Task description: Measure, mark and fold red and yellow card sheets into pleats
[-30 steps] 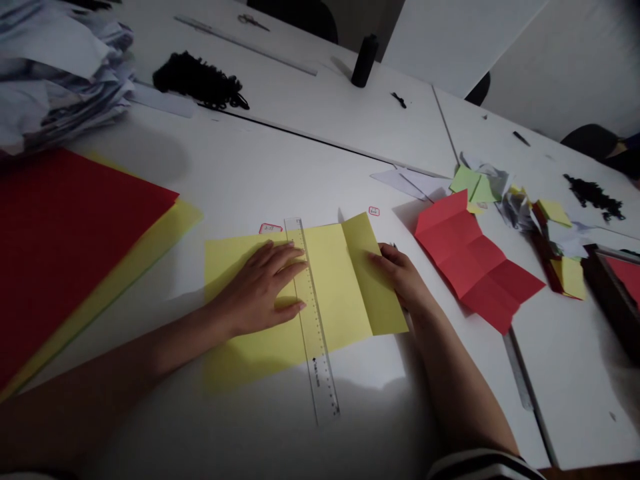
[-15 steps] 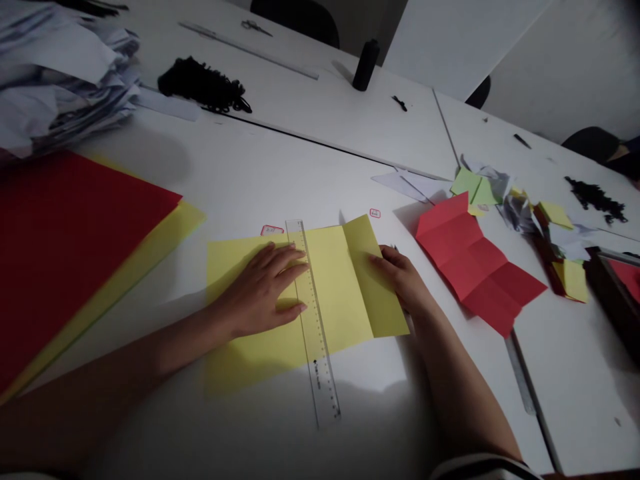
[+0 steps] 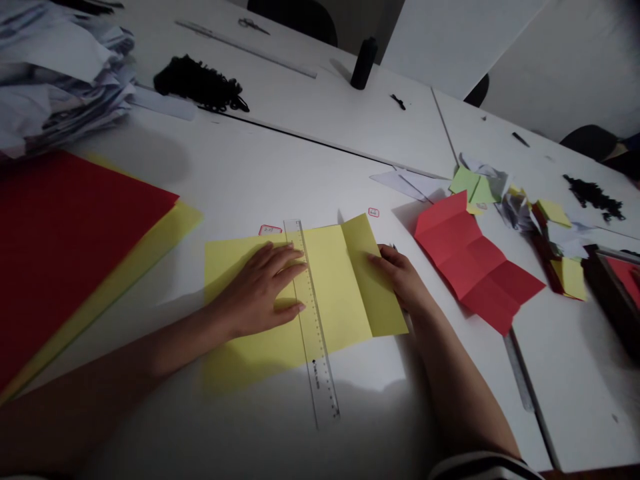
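A yellow sheet of paper point(image 3: 333, 287) lies on the white table, its right strip creased and tilted up. Across it runs a clear plastic ruler point(image 3: 316, 333), whose lower end reaches past the paper's near edge. My left hand point(image 3: 260, 290) rests flat with fingers apart, the fingertips pressing the ruler onto the sheet. With thumb and fingers, my right hand point(image 3: 400, 277) pinches the raised right edge of the yellow paper; part of its fingers is hidden behind the flap. A creased red sheet of paper point(image 3: 475, 260) stands unfolded to the right of that hand.
Large red sheets point(image 3: 85, 233) over yellow ones lie at left, below a paper heap point(image 3: 55, 80). Farther back are black cord point(image 3: 197, 83), a long ruler point(image 3: 250, 50), scissors point(image 3: 253, 25) and a black bottle point(image 3: 364, 63). Folded paper pieces point(image 3: 573, 277) sit at right.
The view has shifted very slightly. Both hands, the ruler and the yellow paper keep the same places relative to each other.
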### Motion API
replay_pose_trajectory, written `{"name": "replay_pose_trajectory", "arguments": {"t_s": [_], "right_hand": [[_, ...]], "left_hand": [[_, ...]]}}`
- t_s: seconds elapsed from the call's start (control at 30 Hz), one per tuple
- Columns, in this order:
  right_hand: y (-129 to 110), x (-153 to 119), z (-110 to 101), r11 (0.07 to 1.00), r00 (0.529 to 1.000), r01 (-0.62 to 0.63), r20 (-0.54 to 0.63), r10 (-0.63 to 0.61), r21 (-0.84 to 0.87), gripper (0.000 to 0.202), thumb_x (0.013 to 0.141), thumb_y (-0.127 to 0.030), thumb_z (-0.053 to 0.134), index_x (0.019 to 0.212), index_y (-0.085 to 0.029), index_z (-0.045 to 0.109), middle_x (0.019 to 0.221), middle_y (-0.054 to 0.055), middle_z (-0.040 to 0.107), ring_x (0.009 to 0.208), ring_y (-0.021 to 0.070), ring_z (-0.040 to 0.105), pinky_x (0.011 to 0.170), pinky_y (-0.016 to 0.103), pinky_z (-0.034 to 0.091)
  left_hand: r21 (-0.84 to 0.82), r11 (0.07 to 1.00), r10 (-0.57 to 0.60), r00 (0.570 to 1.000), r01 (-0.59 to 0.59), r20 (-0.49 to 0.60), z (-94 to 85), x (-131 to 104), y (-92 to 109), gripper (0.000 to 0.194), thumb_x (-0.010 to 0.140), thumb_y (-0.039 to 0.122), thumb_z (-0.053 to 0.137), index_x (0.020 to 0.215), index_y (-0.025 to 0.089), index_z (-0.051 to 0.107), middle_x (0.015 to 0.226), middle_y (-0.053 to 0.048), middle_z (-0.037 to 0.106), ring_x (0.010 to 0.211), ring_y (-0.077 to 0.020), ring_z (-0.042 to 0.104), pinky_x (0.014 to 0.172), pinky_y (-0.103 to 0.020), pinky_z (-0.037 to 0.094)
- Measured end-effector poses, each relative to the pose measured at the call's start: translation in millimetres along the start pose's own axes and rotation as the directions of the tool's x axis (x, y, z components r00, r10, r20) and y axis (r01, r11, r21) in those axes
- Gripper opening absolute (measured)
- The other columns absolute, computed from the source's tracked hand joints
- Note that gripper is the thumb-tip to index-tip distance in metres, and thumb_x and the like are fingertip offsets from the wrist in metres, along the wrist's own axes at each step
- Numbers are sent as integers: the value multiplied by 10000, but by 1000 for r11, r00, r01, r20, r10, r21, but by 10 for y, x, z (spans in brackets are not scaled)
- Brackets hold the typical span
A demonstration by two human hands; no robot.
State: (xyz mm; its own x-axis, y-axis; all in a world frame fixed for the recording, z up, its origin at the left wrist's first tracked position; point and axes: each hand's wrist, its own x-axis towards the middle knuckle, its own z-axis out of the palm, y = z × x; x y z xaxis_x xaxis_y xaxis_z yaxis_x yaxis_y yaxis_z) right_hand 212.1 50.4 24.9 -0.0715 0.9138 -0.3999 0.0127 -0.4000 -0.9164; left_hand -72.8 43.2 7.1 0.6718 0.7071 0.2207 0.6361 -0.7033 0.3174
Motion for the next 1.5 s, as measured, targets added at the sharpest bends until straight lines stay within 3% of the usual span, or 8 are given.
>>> {"name": "replay_pose_trajectory", "arguments": {"t_s": [1.5], "right_hand": [[-8,2,-10,1000,1000,-5,-1,5,-10,270,773,-437,675,962,-247,643,889,4,715,733,201,668,642,290,503]], "left_hand": [[20,1000,-7,1000,7,19,-1,19,2,512,849,412,565,1285,159,478,1363,-113,474,1350,-276,351,1164,-494,232]]}}
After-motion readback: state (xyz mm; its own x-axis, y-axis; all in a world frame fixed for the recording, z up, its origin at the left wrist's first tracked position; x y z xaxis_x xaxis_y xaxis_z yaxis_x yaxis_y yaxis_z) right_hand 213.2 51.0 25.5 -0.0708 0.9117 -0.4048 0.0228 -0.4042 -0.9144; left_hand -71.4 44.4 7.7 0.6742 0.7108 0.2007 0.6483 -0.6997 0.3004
